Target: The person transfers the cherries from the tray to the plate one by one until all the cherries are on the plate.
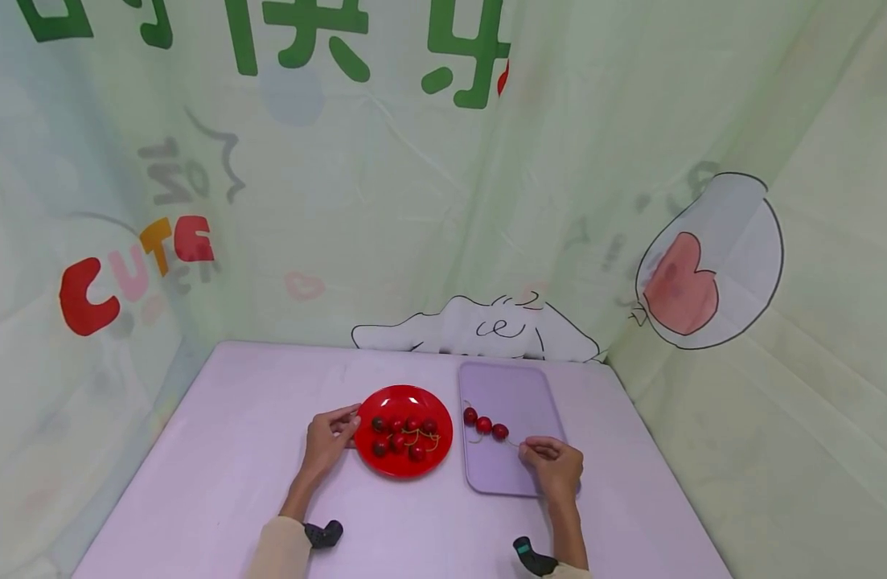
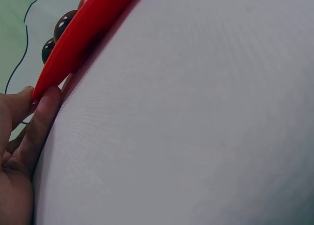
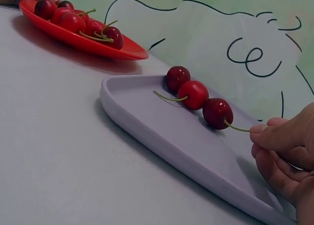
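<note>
My left hand pinches the left rim of a red plate, thumb on top and fingers beneath, as the left wrist view shows. Several dark red cherries with green stems lie on the plate. Over the purple tray, my right hand pinches the stem of a cherry between thumb and fingertips. That cherry is at the right end of a row of three, beside a brighter red cherry and a darker cherry near the tray's left edge.
The plate and tray stand side by side on a pale lilac table. A printed curtain hangs behind the table's back edge and along both sides. The tray has a low raised rim.
</note>
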Available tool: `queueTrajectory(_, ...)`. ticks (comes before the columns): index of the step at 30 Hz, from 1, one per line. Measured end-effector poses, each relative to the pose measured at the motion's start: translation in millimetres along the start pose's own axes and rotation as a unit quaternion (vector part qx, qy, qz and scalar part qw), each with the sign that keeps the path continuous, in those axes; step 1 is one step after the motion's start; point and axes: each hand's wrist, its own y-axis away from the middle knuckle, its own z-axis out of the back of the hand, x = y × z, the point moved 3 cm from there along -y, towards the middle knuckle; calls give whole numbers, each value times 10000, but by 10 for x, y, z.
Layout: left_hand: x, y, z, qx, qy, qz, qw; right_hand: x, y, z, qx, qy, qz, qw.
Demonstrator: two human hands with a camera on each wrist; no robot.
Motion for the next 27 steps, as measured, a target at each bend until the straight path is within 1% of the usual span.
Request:
queueTrajectory(5, 3, -11, 13, 55, 5, 37, 10000, -25, 5, 14, 75, -445, -342, 9984)
queueTrajectory(11, 7, -7, 10, 60, 2, 63, 10000, -15, 24, 39, 121, -1046, -668, 9922)
queueTrajectory(17, 16, -6, -3, 19, -25, 41, 10000, -22, 20, 43, 190, -1918, -1087, 9752)
queueTrajectory(22, 2, 3, 4, 15, -4, 43, 10000, -71, -9, 36, 285, -2286, -1305, 9643)
queueTrajectory(25, -10, 11, 8, 7, -35, -6, 10000, -96, -24, 33, 338, -2561, -1366, 9563)
queueTrajectory(27, -13, 7, 16, 9, -58, -35, 10000, -107, -38, 23, 360, -2835, -1357, 9486)
